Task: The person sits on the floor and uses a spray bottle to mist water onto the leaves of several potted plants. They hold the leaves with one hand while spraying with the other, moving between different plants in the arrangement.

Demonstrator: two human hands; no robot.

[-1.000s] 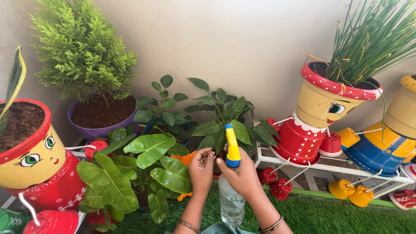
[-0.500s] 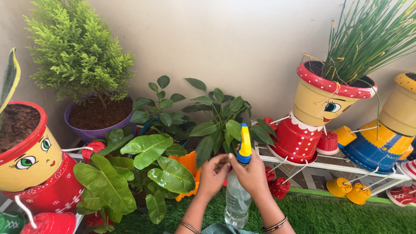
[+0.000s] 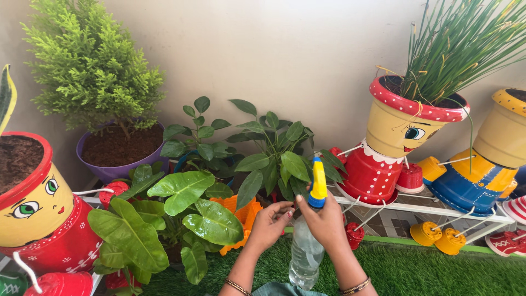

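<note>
My right hand (image 3: 327, 219) grips the neck of a clear plastic spray bottle (image 3: 304, 253) with a yellow and blue nozzle (image 3: 318, 183) that points up. Beside it on the left, my left hand (image 3: 268, 223) has its fingertips pinched together close to the bottle's neck; I cannot tell whether they hold anything. Both wrists wear bangles. Just beyond the hands stands a leafy green plant (image 3: 274, 159), and a broad-leaved plant (image 3: 181, 211) grows to their left.
A bushy shrub in a purple pot (image 3: 118, 151) stands at the back left. Painted doll-shaped pots sit at the left (image 3: 38, 219) and on a white metal rack (image 3: 438, 211) at the right, one holding grass-like leaves (image 3: 455, 44). Green artificial turf (image 3: 427, 271) covers the floor.
Both hands and the bottle have drifted right across the view. The left hand's fingers have come closer to the bottle's neck.
</note>
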